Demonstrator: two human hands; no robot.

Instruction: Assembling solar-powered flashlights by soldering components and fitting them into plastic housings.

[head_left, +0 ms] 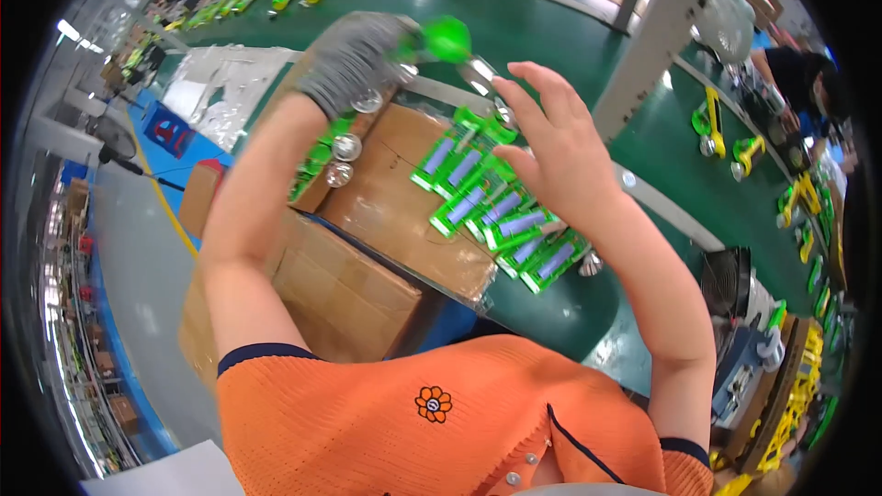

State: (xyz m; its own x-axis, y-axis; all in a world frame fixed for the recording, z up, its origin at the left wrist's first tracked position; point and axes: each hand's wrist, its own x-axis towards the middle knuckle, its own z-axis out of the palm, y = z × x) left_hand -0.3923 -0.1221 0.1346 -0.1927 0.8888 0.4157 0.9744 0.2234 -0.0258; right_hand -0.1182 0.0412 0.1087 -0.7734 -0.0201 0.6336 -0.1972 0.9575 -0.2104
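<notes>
A green flashlight [445, 39] is gripped in the gloved left hand [354, 60] above the conveyor belt [542, 37], while the bare right hand [551, 142] is spread open over green packaged flashlights [496, 207], whose handling seemingly requires careful alignment.

Flat packets [501, 211] lie in a row on a cardboard sheet [404, 211] at the near edge of the table [551, 55]. Left of the sheet and lower stand cartons [340, 294]. More items [726, 142] lie far right on the table.
</notes>
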